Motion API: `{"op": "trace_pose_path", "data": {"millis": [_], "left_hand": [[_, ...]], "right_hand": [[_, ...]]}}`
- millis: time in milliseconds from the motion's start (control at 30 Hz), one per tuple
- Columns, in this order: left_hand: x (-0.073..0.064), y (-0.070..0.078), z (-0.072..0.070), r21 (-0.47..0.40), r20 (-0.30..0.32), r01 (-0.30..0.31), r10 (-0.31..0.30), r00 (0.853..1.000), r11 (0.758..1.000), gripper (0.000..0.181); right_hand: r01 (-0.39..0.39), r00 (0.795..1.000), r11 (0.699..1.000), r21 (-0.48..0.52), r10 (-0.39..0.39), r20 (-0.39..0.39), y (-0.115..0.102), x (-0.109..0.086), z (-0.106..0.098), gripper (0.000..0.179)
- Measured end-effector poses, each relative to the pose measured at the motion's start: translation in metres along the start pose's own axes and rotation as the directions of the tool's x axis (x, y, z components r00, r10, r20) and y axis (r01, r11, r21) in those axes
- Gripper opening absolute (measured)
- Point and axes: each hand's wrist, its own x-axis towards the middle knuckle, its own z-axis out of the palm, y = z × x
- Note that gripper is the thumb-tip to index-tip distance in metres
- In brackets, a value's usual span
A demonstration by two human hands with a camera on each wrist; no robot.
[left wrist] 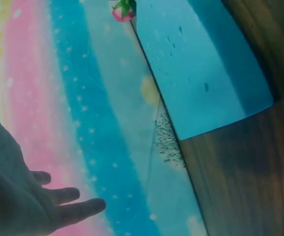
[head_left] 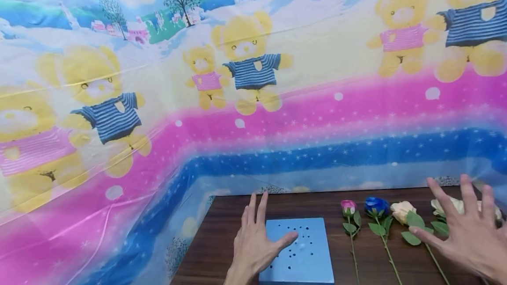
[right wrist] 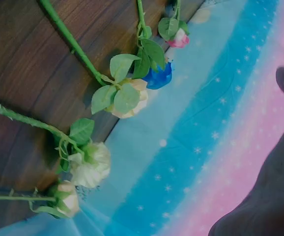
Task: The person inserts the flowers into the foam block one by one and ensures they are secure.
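Over left of brown table [head_left: 210, 241], left hand [head_left: 253, 241] spread, grasping nothing, near blue block [head_left: 306, 265] pitted with dark holes. Over right, right hand [head_left: 469, 236] spread, holding nothing, near white rose [right wrist: 90, 167], peach rose [right wrist: 69, 200]. Between hands, left to right: pink rose [head_left: 349, 206], blue rose [head_left: 376, 206], cream rose [head_left: 402, 211].

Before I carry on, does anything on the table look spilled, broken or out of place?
Nothing stands out: five roses lie in a loose row on the table, the blue block sits flat beside them, and no spill or damage shows. The lower ends of the stems are out of view.
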Motion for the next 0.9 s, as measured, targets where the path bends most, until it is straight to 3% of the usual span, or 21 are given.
{"op": "trace_pose_path", "data": {"millis": [167,333,600,700,800,900], "left_hand": [[-0.005,-0.008,0.006,-0.09,0.035,0.101,-0.099,0.995,0.991,0.125],[-0.008,-0.017,0.017,-0.12,0.093,0.199,-0.189,0.978,0.973,0.129],[-0.011,-0.03,0.036,-0.083,0.172,0.274,-0.257,0.951,0.958,0.131],[-0.012,-0.034,0.042,-0.085,0.216,0.297,-0.273,0.938,0.951,0.128],[-0.014,-0.039,0.048,-0.1,0.267,0.33,-0.294,0.918,0.939,0.127],[-0.017,-0.044,0.052,-0.107,0.31,0.357,-0.31,0.899,0.928,0.125]], "right_hand": [[-0.102,0.995,0.991,0.09,0.102,0.002,0.009,0.003,-0.004,0.135],[-0.185,0.981,0.971,0.154,0.192,-0.033,0.024,0.004,-0.003,0.134],[-0.181,0.971,0.932,0.316,0.22,-0.093,0.04,0.0,0.005,0.117],[-0.153,0.972,0.932,0.328,0.203,-0.122,0.045,-0.001,0.01,0.114],[-0.137,0.967,0.943,0.302,0.193,-0.167,0.063,0.003,0.027,0.115],[-0.131,0.963,0.952,0.275,0.188,-0.191,0.106,0.012,0.063,0.119]]}}
